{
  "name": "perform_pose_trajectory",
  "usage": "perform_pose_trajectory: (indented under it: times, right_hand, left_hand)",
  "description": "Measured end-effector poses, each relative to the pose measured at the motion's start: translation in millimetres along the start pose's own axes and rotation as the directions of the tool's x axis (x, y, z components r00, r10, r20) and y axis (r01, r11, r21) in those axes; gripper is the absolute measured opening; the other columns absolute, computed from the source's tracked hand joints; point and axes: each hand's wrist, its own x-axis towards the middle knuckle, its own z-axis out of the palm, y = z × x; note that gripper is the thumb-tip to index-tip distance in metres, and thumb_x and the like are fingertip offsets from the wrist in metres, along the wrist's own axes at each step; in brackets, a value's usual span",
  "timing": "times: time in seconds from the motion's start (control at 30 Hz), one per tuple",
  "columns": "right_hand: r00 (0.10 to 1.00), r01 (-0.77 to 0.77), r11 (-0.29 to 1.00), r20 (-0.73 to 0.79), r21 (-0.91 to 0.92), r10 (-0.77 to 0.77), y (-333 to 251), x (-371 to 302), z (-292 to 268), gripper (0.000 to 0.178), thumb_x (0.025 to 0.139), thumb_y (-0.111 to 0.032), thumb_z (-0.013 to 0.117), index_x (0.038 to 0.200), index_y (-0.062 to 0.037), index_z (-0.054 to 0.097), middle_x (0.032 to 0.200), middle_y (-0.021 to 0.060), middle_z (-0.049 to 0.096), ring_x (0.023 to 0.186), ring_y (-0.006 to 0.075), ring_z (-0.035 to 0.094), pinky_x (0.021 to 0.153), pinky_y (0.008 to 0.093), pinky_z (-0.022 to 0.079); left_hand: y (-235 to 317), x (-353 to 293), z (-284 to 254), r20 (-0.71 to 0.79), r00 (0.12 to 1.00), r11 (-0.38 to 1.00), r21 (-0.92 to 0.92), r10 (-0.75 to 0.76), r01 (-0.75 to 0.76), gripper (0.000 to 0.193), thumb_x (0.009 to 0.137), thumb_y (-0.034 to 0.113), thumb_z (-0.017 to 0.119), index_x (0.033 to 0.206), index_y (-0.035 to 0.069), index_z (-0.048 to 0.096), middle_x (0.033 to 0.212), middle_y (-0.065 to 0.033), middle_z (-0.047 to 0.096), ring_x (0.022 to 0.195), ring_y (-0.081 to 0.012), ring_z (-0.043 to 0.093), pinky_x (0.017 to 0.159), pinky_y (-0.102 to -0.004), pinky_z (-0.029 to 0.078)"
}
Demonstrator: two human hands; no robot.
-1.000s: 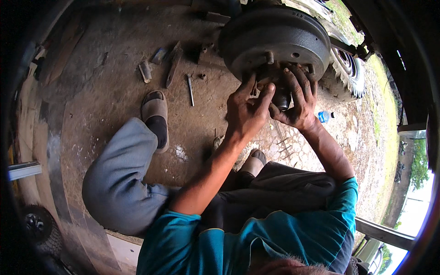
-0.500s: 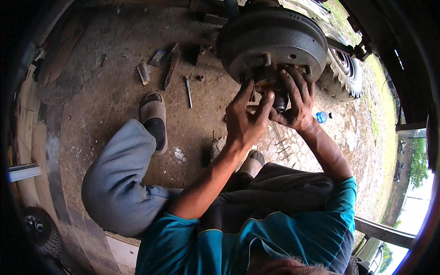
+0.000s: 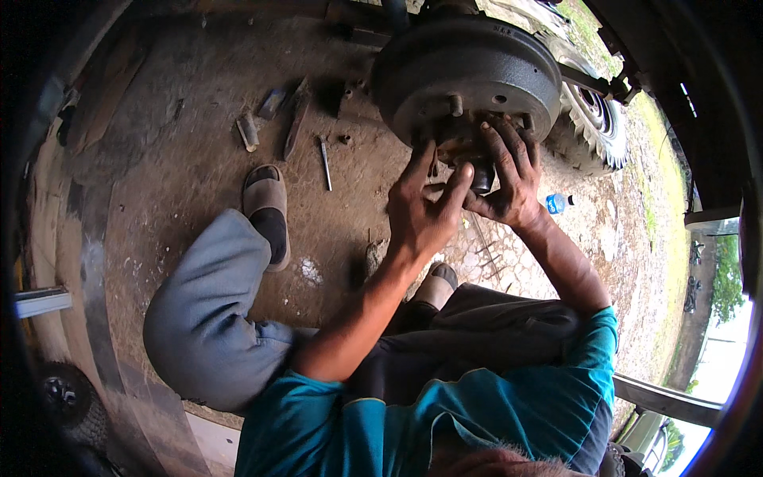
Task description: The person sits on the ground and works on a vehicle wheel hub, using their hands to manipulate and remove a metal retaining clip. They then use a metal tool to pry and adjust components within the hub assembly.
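In the head view, the dark drum (image 3: 469, 67) stood ahead of the person, its protruding hub (image 3: 482, 176) between the left hand (image 3: 423, 213) and right hand (image 3: 510, 191), apparently for steadying from both sides. The left thumb and index finger stood apart; the right fingers lay long beside the hub, thumb near its outer end. Whether either gripped could not be told. Both forearms slanted inward.

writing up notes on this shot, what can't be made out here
Head view, what the left grip touches: hidden by the grip itself and shadow.
Head view, back of the dark drum: hidden by its front.
Head view, small piece on the floor: too small to identify.
Head view, tyre at lower left: partly lost in dark lens edge.
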Motion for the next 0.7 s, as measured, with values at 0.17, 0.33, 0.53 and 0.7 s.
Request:
perform_pose_trajectory:
  times: [0.17,0.33,0.53,0.7]
  right_hand:
    - [1.0,-0.001,1.0,-0.015,0.003,0.001,1,-2,2,0.085,0.081,-0.045,0.088,0.148,0.0002,0.061,0.142,0.0234,0.065,0.128,0.0424,0.065,0.11,0.0571,0.048]
    - [1.0,-0.007,1.0,0.011,0.009,0.007,-1,0,1,0.085,0.083,-0.046,0.087,0.149,-0.0004,0.059,0.143,0.0244,0.065,0.131,0.0432,0.064,0.11,0.0582,0.048]
    - [1.0,-0.012,1.0,0.0,0.022,0.012,2,-5,2,0.086,0.083,-0.046,0.086,0.149,0.0011,0.059,0.142,0.0247,0.065,0.13,0.0438,0.065,0.113,0.06,0.046]
    - [1.0,-0.001,1.0,0.004,0.012,0.001,0,-2,1,0.086,0.083,-0.046,0.086,0.149,0.0011,0.059,0.143,0.0248,0.064,0.132,0.0433,0.064,0.113,0.0593,0.046]
  left_hand:
    - [4,17,-7,0.054,0.998,1.0,0.02,-0.01,0.009,0.062,0.102,0.025,0.076,0.145,-0.015,0.057,0.127,-0.0283,0.074,0.109,-0.0301,0.078,0.086,-0.0362,0.067]
    - [-4,-1,-1,-0.067,0.995,0.997,-0.014,0.08,-0.081,0.059,0.104,0.027,0.074,0.144,-0.014,0.059,0.123,-0.0278,0.076,0.11,-0.0274,0.077,0.084,-0.0352,0.066]
    - [5,12,-6,0.043,0.997,0.993,-0.096,-0.061,0.065,0.059,0.104,0.025,0.073,0.145,-0.015,0.058,0.129,-0.0286,0.073,0.111,-0.0265,0.076,0.084,-0.0342,0.065]
    - [2,11,-7,0.039,0.998,0.995,-0.086,-0.056,0.059,0.062,0.104,0.026,0.074,0.146,-0.016,0.056,0.127,-0.0286,0.074,0.111,-0.0265,0.076,0.086,-0.0335,0.064]
